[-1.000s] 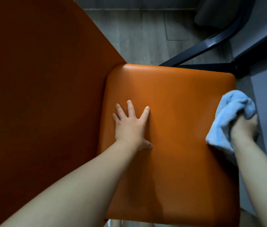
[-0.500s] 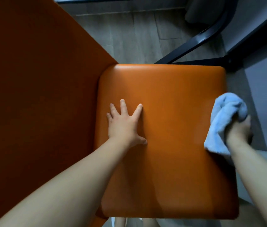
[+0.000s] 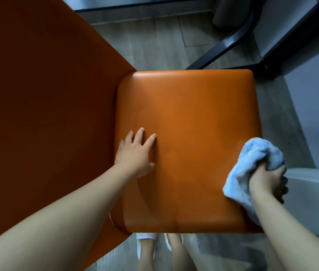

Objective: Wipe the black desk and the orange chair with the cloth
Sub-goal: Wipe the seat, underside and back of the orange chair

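The orange chair fills the head view: its seat (image 3: 194,124) lies in the middle and its tall backrest (image 3: 37,104) takes up the left side. My left hand (image 3: 135,155) rests flat on the seat near the backrest, fingers spread. My right hand (image 3: 266,178) grips a bunched light blue cloth (image 3: 252,159) at the seat's right edge, toward the near corner. Part of the cloth hangs below my wrist. The black desk's legs (image 3: 223,47) show at the upper right; its top is out of view.
Grey wood-look floor (image 3: 164,36) lies beyond the seat. A grey and black box-like object (image 3: 315,192) stands just right of my right hand. My legs and white shoes (image 3: 147,245) are under the seat's near edge.
Both hands have shifted toward the seat's near edge in the view as my head tilted down. The right hand with the cloth slid along the seat's right edge toward me.
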Demonstrator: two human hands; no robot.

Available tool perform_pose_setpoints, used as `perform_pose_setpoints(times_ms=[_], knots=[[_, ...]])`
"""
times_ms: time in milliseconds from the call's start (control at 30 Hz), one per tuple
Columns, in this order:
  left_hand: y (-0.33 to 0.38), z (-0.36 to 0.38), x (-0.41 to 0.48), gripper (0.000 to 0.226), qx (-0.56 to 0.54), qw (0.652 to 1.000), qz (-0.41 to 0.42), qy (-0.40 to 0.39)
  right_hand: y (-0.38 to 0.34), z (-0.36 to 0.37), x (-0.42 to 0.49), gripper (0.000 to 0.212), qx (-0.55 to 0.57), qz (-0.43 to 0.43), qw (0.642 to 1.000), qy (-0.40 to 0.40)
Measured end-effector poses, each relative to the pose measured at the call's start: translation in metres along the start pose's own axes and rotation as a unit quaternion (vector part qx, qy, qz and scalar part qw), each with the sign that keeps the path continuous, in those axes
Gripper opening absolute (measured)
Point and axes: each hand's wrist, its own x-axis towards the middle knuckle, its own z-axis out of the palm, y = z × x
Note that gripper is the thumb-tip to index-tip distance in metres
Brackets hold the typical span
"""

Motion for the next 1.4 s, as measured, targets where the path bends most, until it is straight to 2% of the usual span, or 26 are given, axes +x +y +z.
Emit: perform_pose_setpoints(times_ms=[33,67,233,300,367,467,533,600,667,733,767,833,900,933,967,1000,1033,1067,1133,1167,1200,1233,1267,1300,1367,1400], knots=[[0.0,0.005,-0.006,0.088,0.006,1.0,-0.001,-0.003,-0.012,-0.006,-0.001,0.069,0.027,0.026,0.999,-0.026],[-0.001,0.009,-0.011,0.087,0.013,1.0,-0.002,-0.006,-0.016,-0.007,-0.001,0.067,0.116,0.065,0.991,-0.023],[0.0,0.02,-0.028,0.086,0.026,1.0,0.0,-0.017,0.045,-0.003,-0.028,0.058,0.09,0.147,0.985,0.016],[0.001,0.022,-0.033,0.084,0.03,0.999,0.002,-0.021,0.055,-0.006,-0.044,0.067,0.095,0.162,0.982,0.011],[0.001,0.022,-0.038,0.084,0.038,0.999,0.009,-0.023,0.039,-0.01,-0.04,0.079,0.146,0.157,0.976,0.027],[-0.005,0.023,-0.042,0.083,0.026,1.0,0.004,-0.016,-0.018,-0.008,-0.023,0.077,0.248,0.046,0.966,0.057],[-0.008,0.025,-0.042,0.083,0.019,1.0,-0.003,-0.012,-0.061,0.003,-0.025,0.065,0.244,-0.056,0.968,0.022],[-0.007,0.025,-0.043,0.082,0.017,1.0,-0.004,-0.013,-0.086,0.018,-0.043,0.068,0.061,-0.195,0.976,-0.077],[-0.006,0.024,-0.042,0.08,0.013,1.0,-0.005,-0.01,-0.091,0.031,-0.062,0.085,-0.119,-0.319,0.926,-0.164],[-0.008,0.023,-0.043,0.077,0.017,1.0,-0.004,-0.002,-0.079,0.038,-0.068,0.093,-0.201,-0.421,0.869,-0.164],[-0.01,0.023,-0.043,0.076,0.022,1.0,-0.003,-0.002,-0.074,0.036,-0.062,0.091,-0.211,-0.44,0.86,-0.146],[-0.013,0.021,-0.042,0.075,0.022,1.0,0.004,-0.012,-0.074,0.026,-0.038,0.083,-0.176,-0.396,0.896,-0.097],[-0.014,0.02,-0.042,0.073,0.011,1.0,0.011,-0.018,-0.087,0.019,-0.006,0.074,-0.086,-0.245,0.963,-0.069],[-0.015,0.019,-0.041,0.072,0.002,1.0,0.011,-0.012,-0.098,0.016,0.002,0.072,-0.024,-0.156,0.985,-0.071],[-0.017,0.017,-0.04,0.071,-0.01,1.0,0.005,0.002,-0.109,0.016,-0.002,0.07,0.014,-0.101,0.992,-0.07],[-0.02,0.016,-0.038,0.071,-0.022,0.999,-0.007,0.025,-0.118,0.019,-0.013,0.069,0.008,-0.106,0.992,-0.063],[-0.024,0.014,-0.035,0.071,-0.035,0.998,-0.025,0.053,-0.121,0.026,-0.032,0.068,-0.033,-0.169,0.983,-0.062],[-0.029,0.012,-0.031,0.072,-0.053,0.995,-0.044,0.077,-0.121,0.035,-0.057,0.068,-0.076,-0.271,0.957,-0.074],[-0.038,0.005,-0.023,0.075,-0.095,0.988,-0.069,0.097,-0.117,0.049,-0.104,0.065,-0.099,-0.446,0.873,-0.173],[-0.04,0.001,-0.019,0.076,-0.107,0.987,-0.07,0.098,-0.119,0.049,-0.113,0.058,-0.086,-0.481,0.837,-0.247],[-0.042,-0.003,-0.014,0.077,-0.113,0.987,-0.066,0.098,-0.128,0.044,-0.112,0.049,-0.029,-0.47,0.825,-0.314],[-0.042,-0.006,-0.008,0.076,-0.117,0.986,-0.061,0.101,-0.141,0.039,-0.106,0.043,0.051,-0.431,0.834,-0.34],[-0.042,-0.01,-0.002,0.075,-0.123,0.985,-0.06,0.109,-0.156,0.036,-0.094,0.045,0.116,-0.395,0.857,-0.311],[-0.04,-0.013,0.005,0.072,-0.126,0.984,-0.064,0.113,-0.173,0.031,-0.081,0.053,0.139,-0.374,0.885,-0.242],[-0.033,-0.021,0.019,0.075,-0.133,0.984,-0.085,0.08,-0.212,0.023,-0.052,0.064,0.079,-0.349,0.928,-0.103],[-0.028,-0.025,0.025,0.085,-0.143,0.984,-0.1,0.046,-0.233,0.022,-0.04,0.066,0.047,-0.335,0.938,-0.079]])
